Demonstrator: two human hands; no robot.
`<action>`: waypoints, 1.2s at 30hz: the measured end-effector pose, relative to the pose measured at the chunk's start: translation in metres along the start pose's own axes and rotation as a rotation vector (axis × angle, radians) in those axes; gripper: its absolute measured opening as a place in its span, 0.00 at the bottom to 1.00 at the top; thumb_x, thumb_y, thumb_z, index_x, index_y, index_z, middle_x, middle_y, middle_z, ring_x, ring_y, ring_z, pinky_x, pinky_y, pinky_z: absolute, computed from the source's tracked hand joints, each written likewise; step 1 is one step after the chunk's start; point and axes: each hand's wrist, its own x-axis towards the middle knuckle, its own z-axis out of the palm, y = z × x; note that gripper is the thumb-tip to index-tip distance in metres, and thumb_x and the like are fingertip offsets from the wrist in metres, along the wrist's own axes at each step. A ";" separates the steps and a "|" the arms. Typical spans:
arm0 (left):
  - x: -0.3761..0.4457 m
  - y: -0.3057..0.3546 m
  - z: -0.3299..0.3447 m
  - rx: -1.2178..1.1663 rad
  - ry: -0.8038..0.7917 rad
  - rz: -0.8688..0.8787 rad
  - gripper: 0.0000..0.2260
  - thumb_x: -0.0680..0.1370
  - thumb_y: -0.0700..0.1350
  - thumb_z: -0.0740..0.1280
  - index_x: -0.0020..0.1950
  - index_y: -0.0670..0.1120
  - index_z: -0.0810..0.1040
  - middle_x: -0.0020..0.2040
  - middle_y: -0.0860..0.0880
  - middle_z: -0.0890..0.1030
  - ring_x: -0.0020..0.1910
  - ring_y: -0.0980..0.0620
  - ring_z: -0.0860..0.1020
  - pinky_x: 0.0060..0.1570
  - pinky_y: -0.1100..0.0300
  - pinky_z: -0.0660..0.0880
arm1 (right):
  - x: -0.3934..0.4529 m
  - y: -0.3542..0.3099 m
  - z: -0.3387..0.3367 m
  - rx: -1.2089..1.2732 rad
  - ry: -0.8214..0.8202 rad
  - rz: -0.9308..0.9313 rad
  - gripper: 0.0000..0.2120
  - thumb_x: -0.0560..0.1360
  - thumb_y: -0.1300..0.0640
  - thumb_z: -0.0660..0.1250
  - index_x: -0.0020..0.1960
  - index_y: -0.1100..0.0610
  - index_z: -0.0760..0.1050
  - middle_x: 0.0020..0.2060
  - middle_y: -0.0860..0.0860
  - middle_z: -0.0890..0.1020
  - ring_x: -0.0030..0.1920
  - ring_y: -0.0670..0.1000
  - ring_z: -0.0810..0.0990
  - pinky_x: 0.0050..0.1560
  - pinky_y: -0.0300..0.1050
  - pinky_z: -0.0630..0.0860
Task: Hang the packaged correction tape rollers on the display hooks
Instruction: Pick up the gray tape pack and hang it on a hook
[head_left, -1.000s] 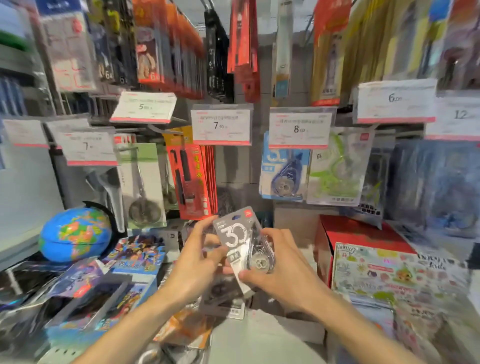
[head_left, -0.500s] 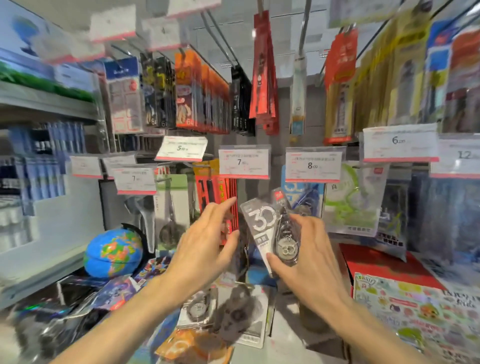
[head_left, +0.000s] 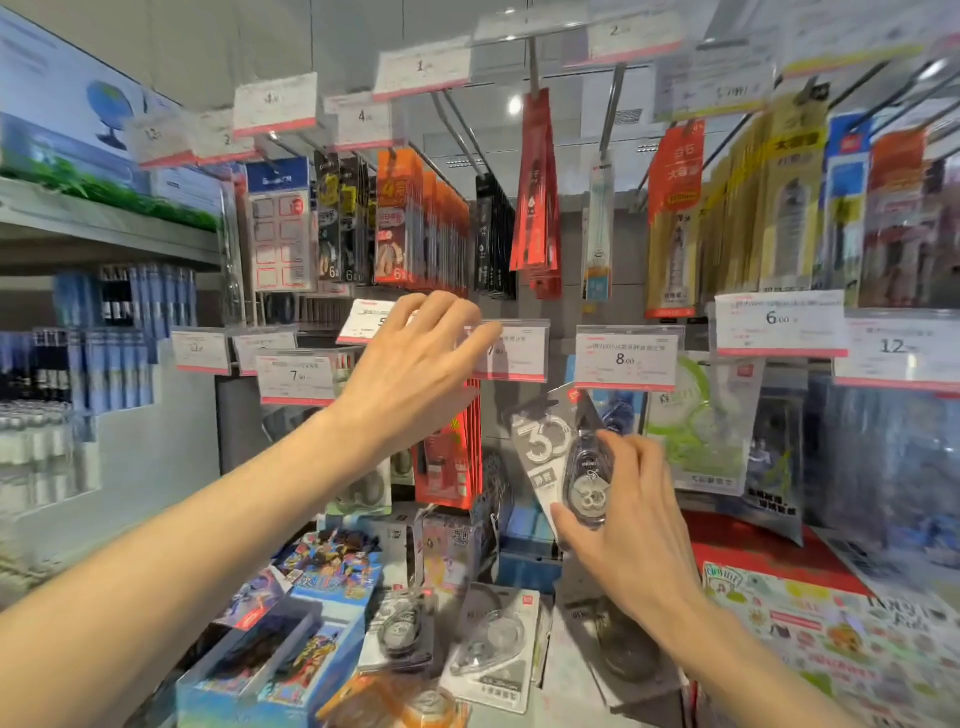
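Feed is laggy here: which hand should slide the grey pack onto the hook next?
Right. The right hand already grips the grey correction tape pack, tilted just below the price tags. The left hand holds nothing and reaches to the 7 price tag, probably to lift it.

Blurred price tags (head_left: 625, 357), hanging red packets (head_left: 536, 187), cartoon boxes (head_left: 332, 566), shelf of blue packs (head_left: 124, 338)

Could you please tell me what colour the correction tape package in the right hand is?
Grey with a large white "30", on the package held by the right hand; head view.
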 end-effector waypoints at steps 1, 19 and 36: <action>0.000 -0.001 0.002 -0.005 -0.005 -0.003 0.24 0.71 0.45 0.73 0.66 0.44 0.74 0.59 0.44 0.78 0.59 0.41 0.75 0.60 0.45 0.69 | -0.001 0.000 0.000 0.002 -0.002 -0.006 0.40 0.71 0.46 0.75 0.75 0.55 0.60 0.67 0.51 0.62 0.68 0.53 0.67 0.66 0.50 0.73; 0.000 -0.030 -0.010 -0.100 0.075 0.036 0.12 0.85 0.48 0.58 0.63 0.45 0.77 0.55 0.47 0.83 0.56 0.45 0.78 0.53 0.51 0.72 | 0.006 -0.032 0.009 0.062 0.074 -0.071 0.39 0.74 0.45 0.72 0.77 0.54 0.57 0.70 0.51 0.67 0.71 0.51 0.67 0.72 0.49 0.67; -0.004 -0.024 -0.004 -0.177 0.083 -0.003 0.12 0.85 0.50 0.59 0.60 0.45 0.78 0.53 0.48 0.83 0.55 0.45 0.77 0.51 0.52 0.70 | 0.043 -0.049 0.034 0.045 0.062 0.100 0.42 0.74 0.39 0.70 0.78 0.54 0.54 0.70 0.56 0.66 0.70 0.56 0.66 0.69 0.53 0.69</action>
